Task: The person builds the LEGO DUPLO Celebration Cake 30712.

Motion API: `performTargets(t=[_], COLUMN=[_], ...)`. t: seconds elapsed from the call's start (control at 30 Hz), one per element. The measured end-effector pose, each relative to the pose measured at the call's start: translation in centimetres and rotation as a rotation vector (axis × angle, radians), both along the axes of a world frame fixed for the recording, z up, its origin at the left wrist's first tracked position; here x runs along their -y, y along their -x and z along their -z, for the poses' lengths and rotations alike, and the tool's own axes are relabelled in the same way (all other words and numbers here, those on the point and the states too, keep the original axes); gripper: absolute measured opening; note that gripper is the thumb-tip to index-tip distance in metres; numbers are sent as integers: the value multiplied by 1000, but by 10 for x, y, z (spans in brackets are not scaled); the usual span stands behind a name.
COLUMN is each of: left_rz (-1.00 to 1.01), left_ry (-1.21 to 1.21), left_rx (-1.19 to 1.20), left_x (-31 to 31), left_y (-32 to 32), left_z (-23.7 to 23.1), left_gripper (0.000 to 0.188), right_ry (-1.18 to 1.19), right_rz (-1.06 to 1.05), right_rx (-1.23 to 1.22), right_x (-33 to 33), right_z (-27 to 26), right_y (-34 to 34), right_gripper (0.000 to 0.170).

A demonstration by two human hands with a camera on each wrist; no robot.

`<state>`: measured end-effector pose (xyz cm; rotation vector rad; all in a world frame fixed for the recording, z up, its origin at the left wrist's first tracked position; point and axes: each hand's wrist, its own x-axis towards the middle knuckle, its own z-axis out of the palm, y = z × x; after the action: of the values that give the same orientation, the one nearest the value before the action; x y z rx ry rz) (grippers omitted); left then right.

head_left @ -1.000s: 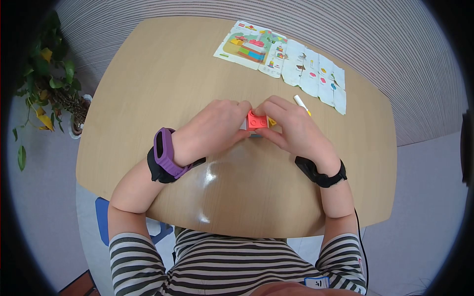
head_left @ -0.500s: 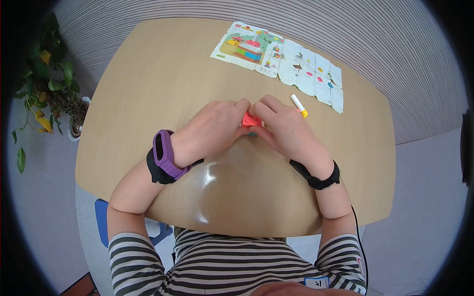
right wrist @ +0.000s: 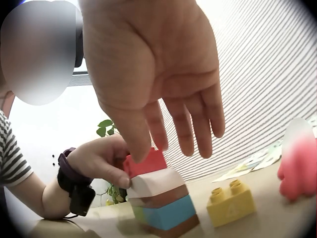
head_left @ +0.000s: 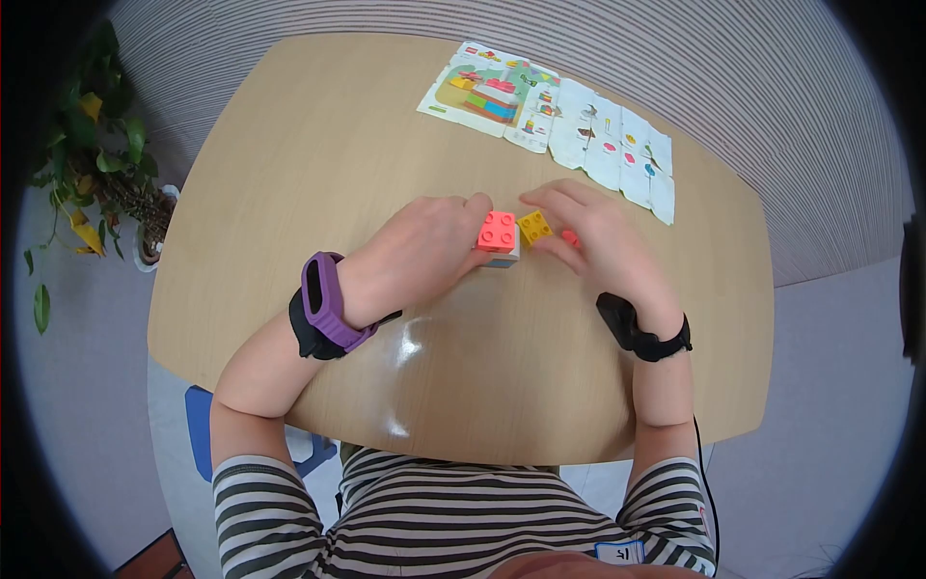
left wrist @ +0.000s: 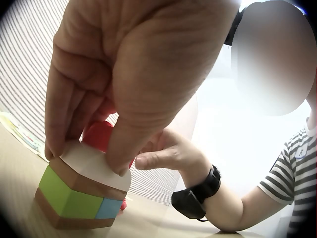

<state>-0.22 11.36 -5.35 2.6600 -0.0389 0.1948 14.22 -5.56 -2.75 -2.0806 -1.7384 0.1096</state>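
Observation:
My left hand [head_left: 415,246] grips a stack of toy building bricks, thumb and fingers on either side of its rounded white layer [left wrist: 89,166]. Brown, light green [left wrist: 72,196] and blue [right wrist: 171,213] layers lie beneath the white one. A red two-by-two brick [head_left: 497,233] sits on top, its studs bare. To the right of the stack my right hand [head_left: 612,246] hovers with its fingers spread and nothing in them. Just below those fingers, a yellow brick [right wrist: 230,204] stands on the table. Further right is a pinkish-red lumpy piece [right wrist: 298,168], mostly covered by the right hand in the head view.
A creased instruction sheet [head_left: 550,111] with printed brick pictures lies along the table's far side. The wooden table [head_left: 289,174] has rounded corners and meets a striped wall behind. A potted plant [head_left: 106,164] stands off to the left.
My right hand has let go of the red brick and moved right, its fingers opening. The red brick and yellow brick are now uncovered. My left hand has stayed at the stack.

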Motion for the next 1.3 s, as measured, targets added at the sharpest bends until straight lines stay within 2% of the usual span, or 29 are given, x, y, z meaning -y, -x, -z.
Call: performTargets(t=[0.13, 0.23, 0.33, 0.63, 0.73, 0.93, 1.03, 1.3], left_rz=[-3, -2, -1, -5, -5, -10, -12, 2], left_ry=[-16, -14, -20, -24, -28, -31, -38, -29], left_rx=[-6, -3, -4, -24, -27, -32, -26, 5], left_x=[1, 0, 0, 1, 1, 1, 2, 2], left_y=[0, -1, 0, -1, -1, 0, 0, 1], left_z=[1, 1, 1, 0, 1, 0, -1, 0], left_gripper=[32, 32, 32, 32, 33, 32, 32, 32], right_ry=[82, 364, 340, 373, 396, 369, 355, 385], right_rz=[104, 180, 186, 195, 173, 168, 176, 155], right_rx=[223, 180, 206, 271, 311, 268, 233, 271], right_x=[5, 2, 2, 3, 7, 5, 3, 2], right_z=[15, 25, 38, 36, 43, 40, 37, 34], right_y=[-11, -11, -18, -18, -24, -22, -20, -18], right_gripper=[37, 29, 20, 6, 11, 11, 4, 6])
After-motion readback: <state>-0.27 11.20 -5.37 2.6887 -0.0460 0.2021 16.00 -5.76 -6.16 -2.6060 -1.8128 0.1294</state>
